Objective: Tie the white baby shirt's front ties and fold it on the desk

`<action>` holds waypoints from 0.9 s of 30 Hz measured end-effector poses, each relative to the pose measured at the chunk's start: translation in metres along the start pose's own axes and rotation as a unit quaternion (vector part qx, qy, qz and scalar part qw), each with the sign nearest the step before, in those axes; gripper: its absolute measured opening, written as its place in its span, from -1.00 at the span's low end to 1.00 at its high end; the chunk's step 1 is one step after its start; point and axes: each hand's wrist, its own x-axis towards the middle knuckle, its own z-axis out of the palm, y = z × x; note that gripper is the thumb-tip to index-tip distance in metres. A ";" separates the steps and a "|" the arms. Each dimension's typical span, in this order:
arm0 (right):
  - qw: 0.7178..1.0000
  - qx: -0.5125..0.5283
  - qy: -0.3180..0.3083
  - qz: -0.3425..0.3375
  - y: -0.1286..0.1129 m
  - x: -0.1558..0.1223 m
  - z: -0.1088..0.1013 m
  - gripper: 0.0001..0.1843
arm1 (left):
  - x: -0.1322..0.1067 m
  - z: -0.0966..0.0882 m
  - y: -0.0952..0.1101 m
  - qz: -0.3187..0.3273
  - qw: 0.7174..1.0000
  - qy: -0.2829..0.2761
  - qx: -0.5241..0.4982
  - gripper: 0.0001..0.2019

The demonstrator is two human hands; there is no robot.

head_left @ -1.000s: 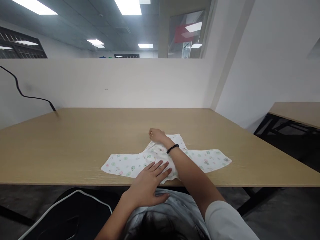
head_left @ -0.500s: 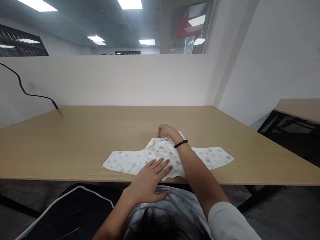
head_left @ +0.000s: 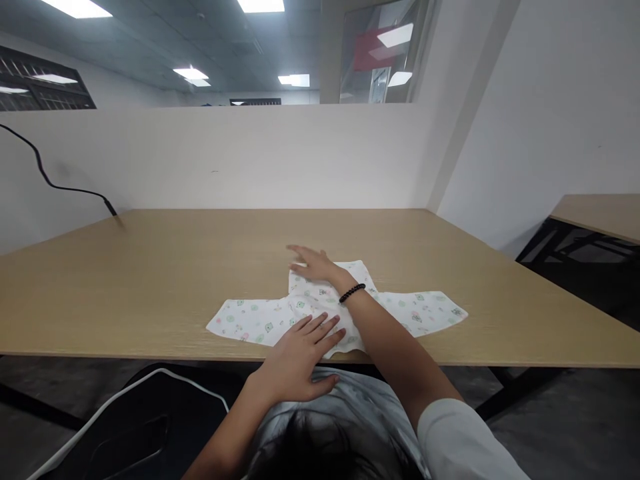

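A small white baby garment (head_left: 250,319) with green and pink animal prints lies spread on the table, its two sleeves stretched out to the sides. My left hand (head_left: 303,353) rests flat on its lower middle near the table's front edge, fingers spread. Over the far left corner of the garment's body is my right hand (head_left: 311,263), fingers stretched out and slightly blurred. A black bead bracelet circles my right wrist. My right forearm hides part of the garment's middle and right side.
The wooden table (head_left: 175,260) ends at a low white partition (head_left: 270,157). A black cable (head_left: 75,190) hangs at the left. Below the front edge, a dark chair (head_left: 135,427) with white piping stands at the left. Another table (head_left: 600,213) is on the right.
My right hand has opened from a closed shape and moved left. The garment's far left part, bunched and creased before, now lies flatter. My left hand has stayed in place.
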 end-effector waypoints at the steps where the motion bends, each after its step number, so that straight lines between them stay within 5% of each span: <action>1: 0.999 -0.015 -0.050 0.013 -0.003 -0.002 0.005 -0.32 | 0.000 0.000 0.000 0.000 1.000 0.002 -0.003 -0.25; 5: 0.985 -0.064 -0.152 0.055 -0.011 -0.006 0.019 -0.24 | 0.001 0.001 -0.001 -0.007 1.000 0.002 -0.010 -0.25; 12: 0.984 -0.070 -0.141 0.079 -0.011 -0.005 0.023 -0.16 | -0.012 -0.015 -0.003 -0.009 0.999 -0.040 -0.029 -0.27; 17: 0.992 -0.007 -0.081 0.094 -0.007 -0.011 -0.019 -0.16 | -0.045 -0.035 -0.017 -0.049 0.996 -0.063 -0.047 -0.21; 20: 0.990 -0.014 0.015 0.143 0.006 -0.040 -0.069 -0.15 | -0.063 -0.034 -0.038 -0.150 0.988 -0.014 -0.021 -0.26; 23: 0.971 -0.085 0.079 0.210 0.037 -0.095 -0.108 -0.20 | -0.075 -0.029 -0.063 -0.343 0.936 0.067 0.051 -0.31; 27: 0.912 -0.129 0.085 0.381 0.087 -0.182 -0.119 -0.40 | -0.087 -0.029 -0.086 -0.476 0.861 0.117 0.137 -0.33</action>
